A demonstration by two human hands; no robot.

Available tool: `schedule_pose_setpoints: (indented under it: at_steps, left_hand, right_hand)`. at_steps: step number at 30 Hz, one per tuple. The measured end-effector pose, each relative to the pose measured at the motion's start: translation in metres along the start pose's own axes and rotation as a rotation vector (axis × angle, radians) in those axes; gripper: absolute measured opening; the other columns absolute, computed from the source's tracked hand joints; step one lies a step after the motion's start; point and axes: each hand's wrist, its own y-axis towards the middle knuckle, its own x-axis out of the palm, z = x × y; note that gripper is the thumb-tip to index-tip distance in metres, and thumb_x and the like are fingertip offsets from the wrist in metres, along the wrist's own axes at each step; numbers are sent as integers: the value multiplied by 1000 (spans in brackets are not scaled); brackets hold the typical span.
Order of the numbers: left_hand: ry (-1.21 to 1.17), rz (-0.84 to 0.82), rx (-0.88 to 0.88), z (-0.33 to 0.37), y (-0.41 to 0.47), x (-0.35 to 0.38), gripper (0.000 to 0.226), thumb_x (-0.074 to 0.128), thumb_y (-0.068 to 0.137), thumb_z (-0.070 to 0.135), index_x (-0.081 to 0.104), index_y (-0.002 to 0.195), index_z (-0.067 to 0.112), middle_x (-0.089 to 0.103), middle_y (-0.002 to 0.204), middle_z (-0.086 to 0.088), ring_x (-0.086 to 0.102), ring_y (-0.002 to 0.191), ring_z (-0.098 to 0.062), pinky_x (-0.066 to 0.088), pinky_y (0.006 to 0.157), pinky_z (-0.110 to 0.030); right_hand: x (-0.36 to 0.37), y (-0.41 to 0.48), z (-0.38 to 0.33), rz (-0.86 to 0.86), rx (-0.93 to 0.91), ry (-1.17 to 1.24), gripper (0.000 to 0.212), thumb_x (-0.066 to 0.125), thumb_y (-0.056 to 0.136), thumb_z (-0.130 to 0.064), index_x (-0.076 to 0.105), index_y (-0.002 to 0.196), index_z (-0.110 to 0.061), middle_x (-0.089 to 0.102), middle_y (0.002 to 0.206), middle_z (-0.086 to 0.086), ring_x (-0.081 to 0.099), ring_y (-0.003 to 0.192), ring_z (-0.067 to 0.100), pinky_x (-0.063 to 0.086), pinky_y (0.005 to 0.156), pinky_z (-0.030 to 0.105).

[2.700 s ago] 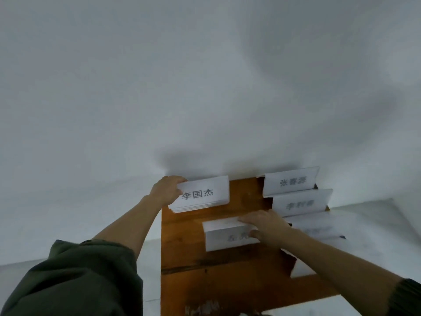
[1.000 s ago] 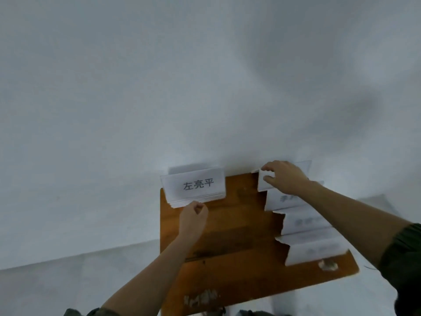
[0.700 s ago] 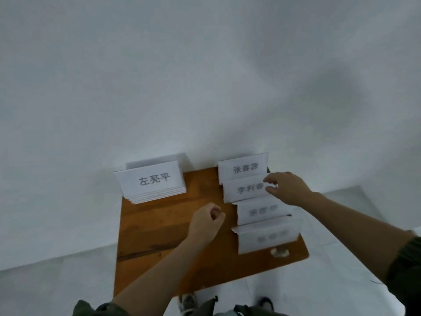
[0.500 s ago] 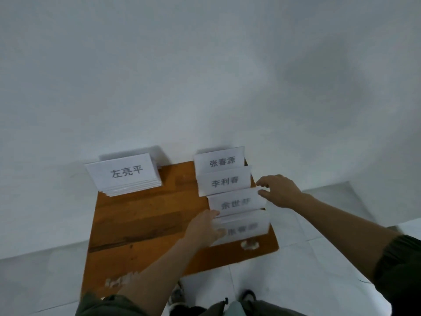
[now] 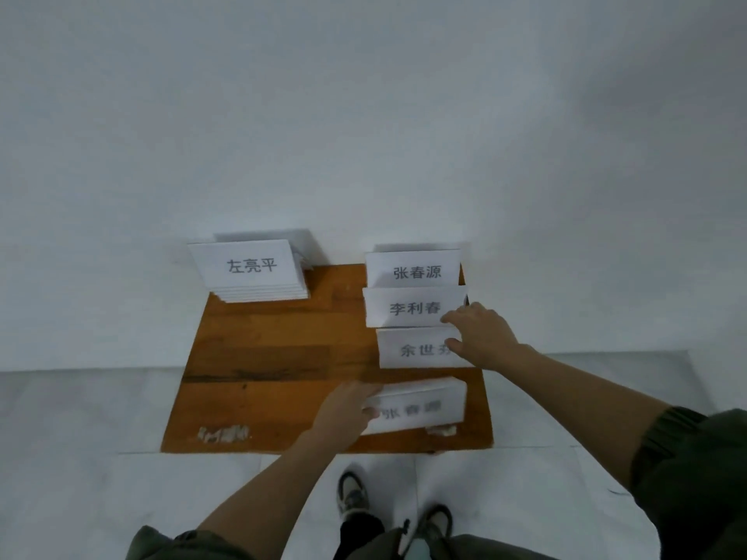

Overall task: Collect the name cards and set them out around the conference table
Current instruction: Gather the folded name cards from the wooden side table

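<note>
Down at the bottom edge, a pair of grey trainers on the pale tiled floor, toes toward a small orange-brown wooden table, with dark green sleeves either side.

At the table's front right, the nearest name card: a white folded-paper tent, blurred, long axis left to right, printed face toward the wearer. Left hand on its left end, fingers curled round the edge and holding it. Probably taken by the end so as to lift it without crushing the fold.

Just beyond, the third name card, same white tent, same left-right lie, face also toward the wearer. Right hand at its right end, thumb on the printed face, forefinger over the ridge, other fingers loosely bent. Pinch closed or not: cannot tell. One hand per card, at opposite ends, seemingly for gathering two at once without crossing arms.

Further back, the second name card and the farthest name card, all four ranked one behind another like steps, names legible at a glance.

At the far left corner, against the white wall, a squared stack of name cards, long axis left-right, top name facing the wearer. Presumably the gathered pile, parked clear of both hands. No conference table in view, so judged in the collecting stage, with setting out not yet begun
</note>
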Motion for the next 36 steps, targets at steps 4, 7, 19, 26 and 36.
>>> schedule_pose_setpoints:
  at_steps: [4, 7, 19, 26, 36]
  left_hand:
    - [-75, 24, -93, -17, -24, -5, 44, 59, 93, 27, 52, 136, 21, 55, 136, -1, 50, 124, -18, 40, 105, -33]
    - [-123, 68, -144, -35, -44, -19, 44, 62, 91, 26, 54, 134, 22, 60, 129, 0, 55, 116, -18, 46, 100, -35]
    - [-294, 514, -263, -108, -93, -157, 36, 68, 87, 23, 64, 122, 20, 69, 106, 0, 66, 88, -16, 55, 75, -31]
    - [-211, 561, -191, -141, -48, -248, 35, 67, 88, 17, 65, 123, 16, 69, 114, -7, 63, 97, -23, 50, 85, -37]
    - [-51, 371, -74, -210, 50, -314, 40, 65, 89, 19, 61, 129, 15, 62, 128, -9, 57, 114, -28, 44, 97, -40]
  right_hand:
    - [16, 13, -9, -123, -14, -10, 62, 59, 86, -45, 40, 142, -27, 55, 133, 3, 53, 116, 23, 45, 92, 38]
    - [23, 20, -10, -107, -8, -60, 50, 54, 90, -40, 44, 138, -30, 59, 129, 1, 59, 110, 21, 46, 89, 37]
    - [-6, 40, -68, -130, -211, 36, 43, 56, 92, -44, 52, 134, -35, 62, 125, -4, 56, 104, 14, 43, 79, 28]
    - [-34, 58, -99, -114, -216, 57, 41, 58, 91, -45, 53, 131, -39, 66, 109, -10, 53, 87, 6, 44, 78, 26]
    - [-43, 96, -149, -101, -50, 121, 41, 60, 90, -45, 54, 131, -41, 65, 119, -8, 58, 103, 12, 47, 84, 30]
